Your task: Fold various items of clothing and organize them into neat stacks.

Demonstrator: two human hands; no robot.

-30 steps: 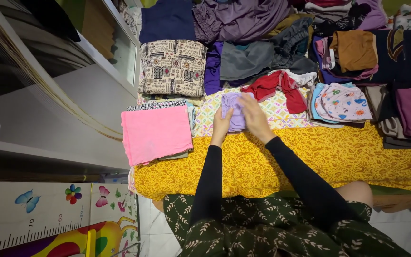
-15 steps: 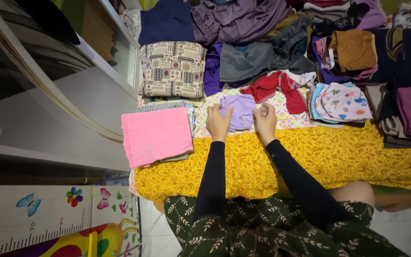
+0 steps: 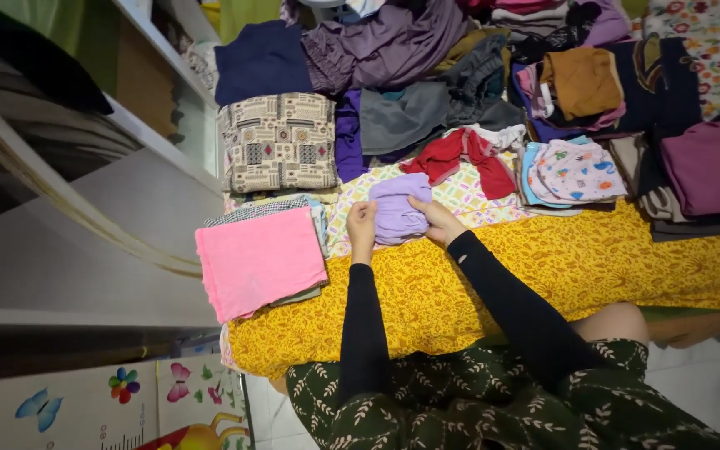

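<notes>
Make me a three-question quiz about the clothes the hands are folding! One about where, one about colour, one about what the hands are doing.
1. What lies left of the left hand?
A pink folded cloth
B red garment
C brown top

2. What colour is the small garment between both hands?
A green
B lilac
C orange

3. The right hand is:
A resting in the lap
B gripping the garment
C hidden

Answers:
1 A, the pink folded cloth tops the pile there.
2 B, the lilac garment shows it.
3 B, its fingers close on the garment's edge.
</notes>
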